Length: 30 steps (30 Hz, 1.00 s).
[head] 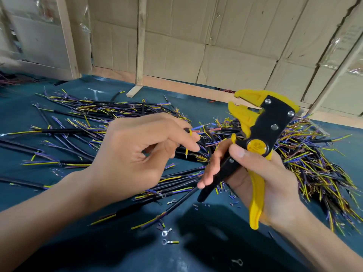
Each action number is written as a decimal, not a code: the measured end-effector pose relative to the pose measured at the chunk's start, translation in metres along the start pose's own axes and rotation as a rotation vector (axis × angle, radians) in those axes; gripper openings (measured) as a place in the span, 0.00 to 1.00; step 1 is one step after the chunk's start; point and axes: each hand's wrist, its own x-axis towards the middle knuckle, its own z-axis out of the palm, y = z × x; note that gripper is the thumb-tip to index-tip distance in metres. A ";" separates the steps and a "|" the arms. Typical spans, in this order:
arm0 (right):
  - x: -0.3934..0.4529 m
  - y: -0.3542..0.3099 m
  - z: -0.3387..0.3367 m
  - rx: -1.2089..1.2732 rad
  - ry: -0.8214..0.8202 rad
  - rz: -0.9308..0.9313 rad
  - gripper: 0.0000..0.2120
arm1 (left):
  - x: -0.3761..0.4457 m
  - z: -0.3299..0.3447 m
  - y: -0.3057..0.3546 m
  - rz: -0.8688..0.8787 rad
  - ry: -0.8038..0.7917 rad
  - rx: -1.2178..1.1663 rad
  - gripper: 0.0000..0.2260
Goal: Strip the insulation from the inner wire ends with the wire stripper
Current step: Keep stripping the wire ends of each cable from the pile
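My right hand [261, 177] grips the handles of a yellow and black wire stripper [259, 132], held upright with its jaws apart at the top. My left hand [137, 152] pinches the end of a black cable [64, 131] at its fingertips. The cable's blue, red and yellow inner wires [198, 128] fan out beyond the fingers, a short way left of the stripper's jaws and apart from them.
Heaps of black cables with yellow, purple and blue inner wires lie on the dark teal table [117, 248], one pile on the left [102, 114] and another on the right [314, 158]. Ring terminals [167, 231] and insulation scraps lie near the front. Cardboard walls [216, 46] stand behind.
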 end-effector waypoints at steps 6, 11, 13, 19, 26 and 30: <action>0.004 0.000 0.011 0.065 -0.021 -0.023 0.20 | -0.001 0.005 -0.001 0.047 -0.086 0.092 0.11; 0.006 -0.004 0.008 -0.063 0.050 -0.075 0.04 | -0.005 0.010 -0.004 -0.081 -0.168 0.146 0.14; 0.010 -0.009 0.003 -0.052 0.147 -0.100 0.02 | -0.004 0.011 -0.011 -0.129 -0.128 0.180 0.22; 0.027 -0.035 -0.044 0.044 0.650 -0.177 0.06 | -0.005 0.002 -0.038 -0.326 -0.362 0.325 0.17; 0.031 -0.049 -0.070 0.234 0.804 -0.235 0.10 | -0.017 0.013 -0.045 -0.400 -0.774 0.239 0.12; 0.028 -0.047 -0.060 0.117 0.796 -0.404 0.13 | -0.017 0.012 -0.045 -0.405 -0.721 0.207 0.09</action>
